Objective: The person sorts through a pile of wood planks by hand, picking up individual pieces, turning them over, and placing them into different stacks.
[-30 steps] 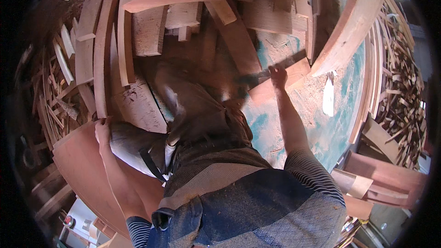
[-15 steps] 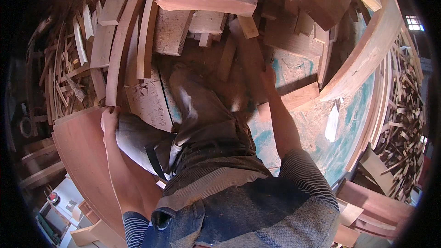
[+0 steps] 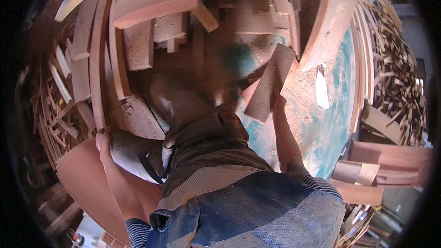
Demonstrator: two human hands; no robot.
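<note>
In my right hand [image 3: 278,103] is a short, flat wooden board [image 3: 272,81], gripped near its lower right edge and tilted over the sawdust-covered green surface [image 3: 301,124]. My left hand [image 3: 104,141] is closed at the upper edge of a large reddish-brown panel [image 3: 87,172]. The lower end of a long curved wooden strip [image 3: 98,78] meets that same spot, so which piece the fingers grip is unclear. My bent leg [image 3: 138,151], in dusty dark trousers, lies between the left hand and the board.
Thick curved timbers [image 3: 156,2] stand ahead, and another curved plank [image 3: 330,18] leans at the right. A white scrap [image 3: 322,87] lies on the green surface. Offcuts are heaped at far right [image 3: 395,78] and left [image 3: 50,105]. Reddish boards [image 3: 386,156] are stacked at lower right.
My right hand has brought the board from the shadowed middle toward the right and nearer, into the light. The view has swung right. My left hand stays at the panel's edge.
</note>
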